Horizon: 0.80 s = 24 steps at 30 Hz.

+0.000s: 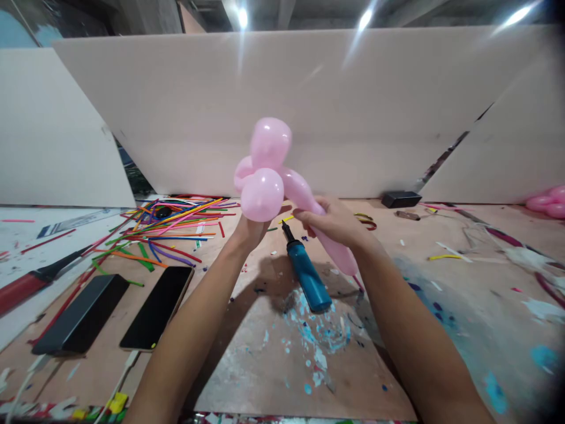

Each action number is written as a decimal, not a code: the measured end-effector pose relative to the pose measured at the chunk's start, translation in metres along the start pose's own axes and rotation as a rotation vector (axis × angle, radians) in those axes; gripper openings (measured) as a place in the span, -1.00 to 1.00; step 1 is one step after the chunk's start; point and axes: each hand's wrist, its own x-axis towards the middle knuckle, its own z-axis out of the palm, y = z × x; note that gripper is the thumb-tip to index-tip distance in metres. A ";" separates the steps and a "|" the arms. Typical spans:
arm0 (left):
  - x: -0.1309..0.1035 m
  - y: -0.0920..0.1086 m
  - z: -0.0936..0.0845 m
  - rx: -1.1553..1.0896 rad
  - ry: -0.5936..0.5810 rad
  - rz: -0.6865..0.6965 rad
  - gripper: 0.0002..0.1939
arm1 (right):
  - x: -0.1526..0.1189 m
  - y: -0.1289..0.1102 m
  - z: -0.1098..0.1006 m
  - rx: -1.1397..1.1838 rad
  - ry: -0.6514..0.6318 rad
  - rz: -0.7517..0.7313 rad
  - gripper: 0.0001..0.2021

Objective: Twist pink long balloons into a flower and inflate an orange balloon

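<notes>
Working over worktop (247, 377), holding pink balloon (271, 144) raised short of far edge, with tail (338, 250) slanting lengthwise toward near right corner, pinched in right hand (331, 221), bubbles (262, 194) up-left, nearer left hand (253, 232), partly hidden behind, so can't tell its grip.

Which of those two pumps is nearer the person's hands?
The blue pump, its black nozzle pointing between left hand and right hand; the red pump lies at the picture's left edge.
</notes>
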 end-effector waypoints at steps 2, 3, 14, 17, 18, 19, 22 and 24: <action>0.000 0.008 0.008 -0.046 -0.098 0.005 -0.49 | 0.000 -0.004 0.006 -0.066 -0.124 0.022 -0.65; 0.000 0.011 0.011 -0.058 -0.134 -0.008 -0.46 | 0.000 -0.007 0.009 -0.073 -0.177 0.020 -0.62; -0.006 0.034 0.018 -0.152 0.140 0.057 -0.59 | 0.001 0.001 0.052 0.777 -0.651 0.146 -0.47; -0.003 0.036 0.013 -0.143 0.166 0.045 -0.60 | 0.004 0.001 0.058 0.886 -0.702 0.223 -0.49; -0.002 0.035 0.011 -0.134 0.148 0.027 -0.62 | 0.005 0.001 0.059 0.915 -0.696 0.254 -0.49; -0.001 0.035 0.010 -0.124 0.122 0.008 -0.63 | 0.006 0.001 0.058 0.956 -0.685 0.282 -0.49; -0.001 0.036 0.005 -0.114 0.054 0.010 -0.65 | 0.010 0.003 0.058 1.096 -0.697 0.325 -0.50; -0.002 0.038 0.003 -0.123 0.053 0.047 -0.68 | 0.011 0.005 0.061 1.124 -0.771 0.336 -0.51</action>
